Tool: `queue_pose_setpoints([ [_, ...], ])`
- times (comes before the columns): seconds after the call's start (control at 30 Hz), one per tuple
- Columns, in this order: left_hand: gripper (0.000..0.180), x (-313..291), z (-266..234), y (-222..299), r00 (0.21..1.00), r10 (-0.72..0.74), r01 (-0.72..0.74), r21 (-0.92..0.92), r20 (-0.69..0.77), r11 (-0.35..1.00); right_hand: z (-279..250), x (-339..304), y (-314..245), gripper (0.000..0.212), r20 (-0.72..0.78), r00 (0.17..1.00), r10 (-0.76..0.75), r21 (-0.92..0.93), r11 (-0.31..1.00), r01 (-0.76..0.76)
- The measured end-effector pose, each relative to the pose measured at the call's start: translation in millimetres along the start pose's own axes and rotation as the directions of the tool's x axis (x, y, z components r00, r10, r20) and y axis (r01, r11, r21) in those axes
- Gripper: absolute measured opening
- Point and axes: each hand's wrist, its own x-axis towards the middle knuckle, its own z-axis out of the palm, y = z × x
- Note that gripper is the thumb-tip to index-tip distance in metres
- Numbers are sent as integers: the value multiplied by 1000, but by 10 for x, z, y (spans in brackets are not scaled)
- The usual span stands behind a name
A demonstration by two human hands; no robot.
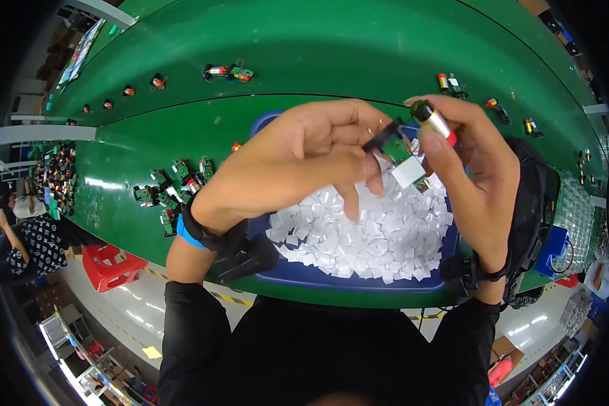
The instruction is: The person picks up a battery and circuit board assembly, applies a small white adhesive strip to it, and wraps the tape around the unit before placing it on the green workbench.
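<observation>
Above the blue tray [358, 285], my left hand [304, 145] pinches a small green circuit board [394, 147] with a black part at its far end. A white square patch [408, 172] covers part of the board, and a metal connector shows at its near end. Close beside it, my right hand [484, 166] grips a cylindrical battery [437, 124] with a silver-white body, a dark end and a red end. Whether wires join the battery to the board is hard to see. Loose white square pieces [365, 237] fill the tray below both hands.
Several board assemblies [172, 189] lie in a group left of the tray. More sit along the far side of the green table [331, 54]. A black bag [531, 203] and clear plastic trays [575, 210] are at right. A red stool [108, 266] stands at left, near another person [37, 243].
</observation>
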Motion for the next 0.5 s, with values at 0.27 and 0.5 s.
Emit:
queue_pose_setpoints([
  [0.27,36,39,-16,0,1000,11,-10,61,-16,998,-5,42,-97,29,-85,995,-55,-208,978,36],
  [0.5,32,65,-22,-29,993,-20,8,-108,-118,994,-149,26,11,39,273,772,-573,-608,519,600],
])
